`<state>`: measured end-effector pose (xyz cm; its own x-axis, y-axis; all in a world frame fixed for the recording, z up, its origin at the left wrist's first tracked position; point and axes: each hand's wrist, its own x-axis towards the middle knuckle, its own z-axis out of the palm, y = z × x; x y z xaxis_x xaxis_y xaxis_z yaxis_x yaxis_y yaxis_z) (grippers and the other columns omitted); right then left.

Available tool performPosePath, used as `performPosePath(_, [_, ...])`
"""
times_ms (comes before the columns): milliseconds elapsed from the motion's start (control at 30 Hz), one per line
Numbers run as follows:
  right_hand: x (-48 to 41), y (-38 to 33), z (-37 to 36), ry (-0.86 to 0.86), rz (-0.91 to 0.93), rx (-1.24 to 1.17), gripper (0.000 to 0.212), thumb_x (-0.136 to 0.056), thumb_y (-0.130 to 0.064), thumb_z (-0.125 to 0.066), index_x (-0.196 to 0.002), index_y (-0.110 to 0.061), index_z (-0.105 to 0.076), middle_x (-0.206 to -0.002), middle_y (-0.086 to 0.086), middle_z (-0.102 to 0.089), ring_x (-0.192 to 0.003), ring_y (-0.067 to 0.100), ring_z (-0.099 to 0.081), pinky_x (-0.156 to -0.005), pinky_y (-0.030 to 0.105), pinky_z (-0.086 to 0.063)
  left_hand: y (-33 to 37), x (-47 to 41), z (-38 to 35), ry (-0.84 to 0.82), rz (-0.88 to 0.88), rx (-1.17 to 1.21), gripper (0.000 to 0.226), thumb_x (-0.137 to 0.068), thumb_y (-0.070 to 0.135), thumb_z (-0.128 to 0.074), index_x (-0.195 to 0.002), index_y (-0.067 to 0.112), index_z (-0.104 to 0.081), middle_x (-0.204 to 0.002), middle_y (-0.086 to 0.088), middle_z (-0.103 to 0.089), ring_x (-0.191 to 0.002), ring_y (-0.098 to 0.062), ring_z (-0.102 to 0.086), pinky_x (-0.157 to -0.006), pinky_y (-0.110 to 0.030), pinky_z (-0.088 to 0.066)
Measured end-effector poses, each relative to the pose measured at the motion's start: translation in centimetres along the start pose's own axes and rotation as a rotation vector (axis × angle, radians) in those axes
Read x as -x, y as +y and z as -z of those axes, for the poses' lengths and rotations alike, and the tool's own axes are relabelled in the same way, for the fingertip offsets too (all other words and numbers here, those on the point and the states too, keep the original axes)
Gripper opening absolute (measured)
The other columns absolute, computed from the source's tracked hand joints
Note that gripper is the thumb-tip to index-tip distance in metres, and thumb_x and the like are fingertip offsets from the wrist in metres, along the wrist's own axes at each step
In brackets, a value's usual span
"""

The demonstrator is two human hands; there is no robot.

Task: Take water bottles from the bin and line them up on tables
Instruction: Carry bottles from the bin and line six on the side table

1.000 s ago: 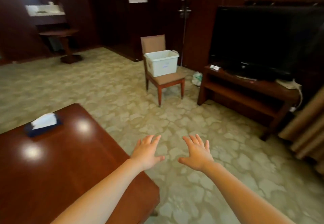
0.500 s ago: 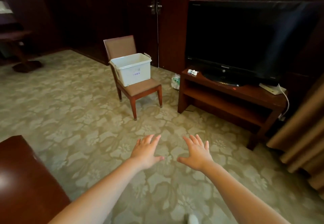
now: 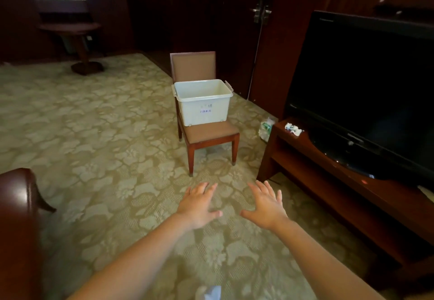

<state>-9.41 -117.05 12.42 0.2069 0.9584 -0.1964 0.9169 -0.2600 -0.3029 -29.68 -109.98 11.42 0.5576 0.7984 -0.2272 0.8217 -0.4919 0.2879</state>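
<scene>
A white plastic bin (image 3: 203, 106) with a small label stands on the seat of a wooden chair (image 3: 211, 133) straight ahead. Its inside is hidden from here, so no bottles show. My left hand (image 3: 199, 205) and my right hand (image 3: 265, 205) are stretched out palm down over the carpet, fingers spread, holding nothing. Both hands are well short of the chair. A corner of a dark glossy table (image 3: 16, 217) shows at the left edge.
A low wooden TV stand (image 3: 328, 182) carrying a large black television (image 3: 366, 93) runs along the right. A plastic-wrapped pack (image 3: 266, 128) lies on the floor beside the stand. A round pedestal table (image 3: 77, 41) is far back left. Patterned carpet covers the floor between.
The view has moved toward the chair and bin, which now look larger and centred. The glossy table has slid almost out at the left. Both hands stay spread and empty.
</scene>
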Motion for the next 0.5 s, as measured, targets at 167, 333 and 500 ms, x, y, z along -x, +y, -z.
performPosePath(167, [-12.2, 1.0, 2.6, -0.007, 0.035, -0.015, 0.091, -0.086, -0.052, -0.064, -0.158, -0.028, -0.014, -0.167, 0.002, -0.005, -0.153, 0.023, 0.01, -0.12, 0.053, 0.009, -2.2, -11.4, 2.7, 0.029, 0.035, 0.028, 0.089, -0.091, 0.058, -0.051, -0.155, 0.028, 0.001, -0.163, -0.004, -0.003, -0.151, -0.024, -0.001, -0.122, -0.045, -0.004])
performPosePath(333, [-24.2, 0.4, 6.2, 0.003, 0.055, -0.02, 0.092, -0.085, -0.053, -0.064, -0.158, -0.029, -0.014, -0.167, 0.001, -0.005, -0.153, 0.023, 0.008, -0.12, 0.054, 0.008, -5.0, -22.1, 7.0, 0.029, 0.038, 0.026, 0.089, -0.091, 0.059, -0.05, -0.156, 0.027, 0.002, -0.164, -0.003, -0.001, -0.151, -0.022, 0.002, -0.122, -0.046, -0.002])
performPosePath(500, [-33.3, -0.8, 8.7, 0.019, 0.093, -0.038, 0.093, -0.084, -0.053, -0.065, -0.158, -0.027, -0.014, -0.167, 0.001, -0.005, -0.153, 0.023, 0.009, -0.12, 0.054, 0.008, -7.7, -29.7, 10.8, 0.068, 0.082, 0.073, 0.09, -0.089, 0.062, -0.05, -0.156, 0.026, -0.001, -0.163, -0.003, -0.005, -0.151, -0.023, -0.004, -0.123, -0.045, -0.006])
